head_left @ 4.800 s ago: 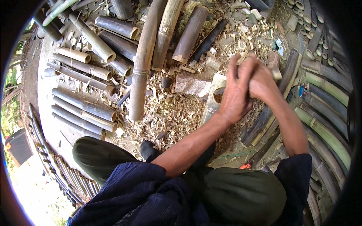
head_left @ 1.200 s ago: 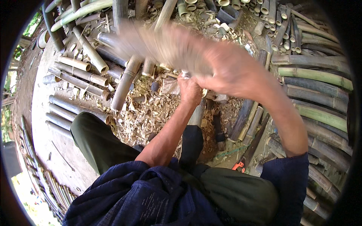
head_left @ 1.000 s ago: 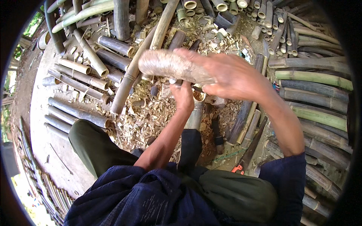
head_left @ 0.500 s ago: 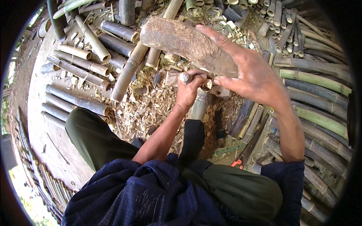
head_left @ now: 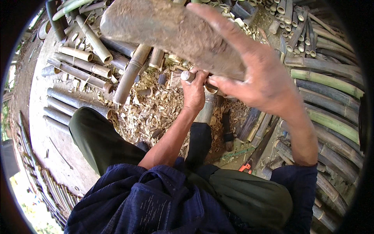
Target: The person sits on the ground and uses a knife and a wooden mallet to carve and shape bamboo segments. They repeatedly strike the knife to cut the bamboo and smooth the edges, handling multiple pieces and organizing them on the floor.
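Note:
My right hand (head_left: 261, 74) grips a thick, worn wooden block (head_left: 167, 33), its thumb under the near edge and fingers over the far edge. The block is raised above the work and looks slightly blurred. Below it, my left hand (head_left: 194, 93) is closed around a rod-shaped tool with a round, shiny metal end (head_left: 187, 76). The tool's other end is hidden. Just right of this fist stands the open end of a bamboo tube (head_left: 207, 107). A black covered shape (head_left: 199, 140) lies against the tube's near part.
Wood chips (head_left: 156, 113) cover the ground around the tube. Cut bamboo lengths (head_left: 80, 103) lie at the left, and long bamboo poles (head_left: 327, 82) are stacked at the right. An orange-handled tool (head_left: 245, 167) rests near my right knee (head_left: 249, 195).
The wooden block in my right hand has risen, moving up and left in the picture and looking larger. My left hand has shifted slightly up with its rod-shaped tool.

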`<state>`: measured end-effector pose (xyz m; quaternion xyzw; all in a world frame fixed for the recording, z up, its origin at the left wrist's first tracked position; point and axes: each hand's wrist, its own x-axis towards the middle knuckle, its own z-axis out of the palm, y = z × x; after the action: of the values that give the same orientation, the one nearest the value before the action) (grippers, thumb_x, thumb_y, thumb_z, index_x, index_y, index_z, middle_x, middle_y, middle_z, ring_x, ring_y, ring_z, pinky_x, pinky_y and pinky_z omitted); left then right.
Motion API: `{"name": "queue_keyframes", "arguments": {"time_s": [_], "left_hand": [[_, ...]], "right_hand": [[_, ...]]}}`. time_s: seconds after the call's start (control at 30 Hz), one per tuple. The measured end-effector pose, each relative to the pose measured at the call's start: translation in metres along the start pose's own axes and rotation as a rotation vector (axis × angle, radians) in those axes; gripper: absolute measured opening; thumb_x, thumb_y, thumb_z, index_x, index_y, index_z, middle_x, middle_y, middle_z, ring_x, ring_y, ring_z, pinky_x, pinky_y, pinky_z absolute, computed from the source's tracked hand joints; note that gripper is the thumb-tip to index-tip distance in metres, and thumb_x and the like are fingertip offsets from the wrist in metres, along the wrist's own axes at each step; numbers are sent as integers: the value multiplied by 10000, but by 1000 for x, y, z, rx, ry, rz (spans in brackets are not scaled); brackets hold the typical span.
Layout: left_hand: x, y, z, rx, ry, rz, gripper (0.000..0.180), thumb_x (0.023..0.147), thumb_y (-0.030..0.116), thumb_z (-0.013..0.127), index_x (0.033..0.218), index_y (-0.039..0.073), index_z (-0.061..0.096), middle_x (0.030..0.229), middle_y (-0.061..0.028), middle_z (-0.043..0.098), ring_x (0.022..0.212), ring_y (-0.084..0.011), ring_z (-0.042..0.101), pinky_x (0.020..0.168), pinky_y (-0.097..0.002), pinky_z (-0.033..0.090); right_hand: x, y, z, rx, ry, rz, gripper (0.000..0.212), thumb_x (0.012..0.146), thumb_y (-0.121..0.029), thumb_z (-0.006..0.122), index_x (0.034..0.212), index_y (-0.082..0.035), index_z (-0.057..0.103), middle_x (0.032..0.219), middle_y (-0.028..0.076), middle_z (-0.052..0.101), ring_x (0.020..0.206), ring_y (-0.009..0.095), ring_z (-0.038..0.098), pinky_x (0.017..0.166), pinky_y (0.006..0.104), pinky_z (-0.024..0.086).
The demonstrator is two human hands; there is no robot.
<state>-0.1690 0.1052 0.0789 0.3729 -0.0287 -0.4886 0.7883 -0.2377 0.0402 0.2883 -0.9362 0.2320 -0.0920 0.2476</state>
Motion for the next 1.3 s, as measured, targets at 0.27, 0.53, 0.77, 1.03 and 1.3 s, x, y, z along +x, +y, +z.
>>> {"name": "queue_keyframes", "arguments": {"time_s": [0.27, 0.53, 0.77, 1.03, 1.3], "left_hand": [[-2, -11, -2, 195, -143, -55, 132, 956, 88, 648, 1053, 20, 589, 984, -39, 633, 863, -156, 609, 726, -343, 503], [1, -30, -1, 427, -312, -45, 317, 966, 106, 630, 1260, 7, 566, 1117, -119, 676, 1026, -224, 661, 857, -379, 576], [49, 11, -1, 132, 95, -59, 213, 944, 223, 737, 940, 22, 668, 702, -27, 593, 620, -92, 506, 597, -250, 424], [56, 1, 9, -42, 180, -253, 305, 905, 300, 820, 966, 45, 663, 808, -50, 675, 623, -92, 523, 583, -253, 469], [29, -20, 20, 118, 77, -101, 343, 1016, 107, 586, 1321, -33, 515, 1212, -139, 643, 1005, -207, 685, 869, -311, 592]], "right_hand": [[12, -13, -27, -401, -314, 162, 980, 801, -97, 786, 1611, -346, 293, 936, 108, 641, 848, 251, 649, 802, 387, 606], [-15, 14, -15, -318, -427, 292, 844, 875, -152, 706, 1603, -334, 320, 1178, 167, 704, 916, 336, 732, 863, 490, 625], [-47, 19, -52, -51, 136, 59, 989, 790, -154, 795, 1624, -304, 286, 1564, 183, 464, 1364, 355, 544, 1093, 498, 507], [-29, 1, -68, 126, -129, 316, 1044, 874, -190, 748, 1658, -153, 60, 1654, 217, 282, 1444, 371, 432, 1227, 470, 340], [-10, 22, 1, -483, -357, 280, 999, 780, -124, 783, 1615, -374, 295, 1072, 131, 703, 1015, 278, 702, 863, 416, 613]]}}
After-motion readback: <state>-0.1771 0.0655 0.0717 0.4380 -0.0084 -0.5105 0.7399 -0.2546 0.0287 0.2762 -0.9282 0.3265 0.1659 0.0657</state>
